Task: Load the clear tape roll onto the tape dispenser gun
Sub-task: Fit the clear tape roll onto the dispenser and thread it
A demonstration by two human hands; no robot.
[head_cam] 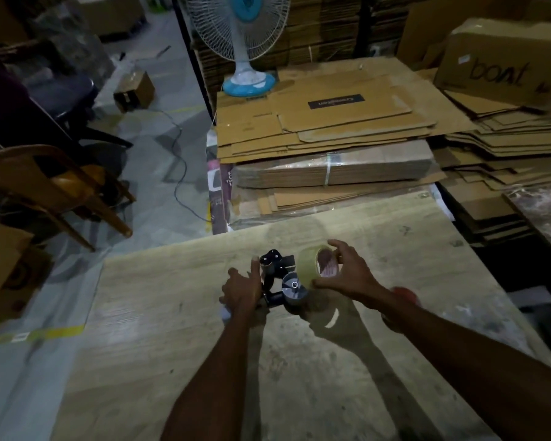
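Note:
My left hand [241, 289] grips the handle of a black tape dispenser gun [275, 275], held above the wooden table [172, 329]. The gun's round grey hub [294, 286] faces up toward me and is bare. My right hand [347, 272] holds the clear tape roll [309, 265] by its rim, thumb below and fingers on top. The roll hangs tilted just right of the hub, touching or nearly touching its edge. A pale printed core shows inside the roll.
A red object [406, 294] lies on the table behind my right forearm. Stacks of flattened cardboard [331, 122] and a blue table fan [247, 81] stand beyond the table's far edge. A wooden chair [54, 186] is on the floor at left.

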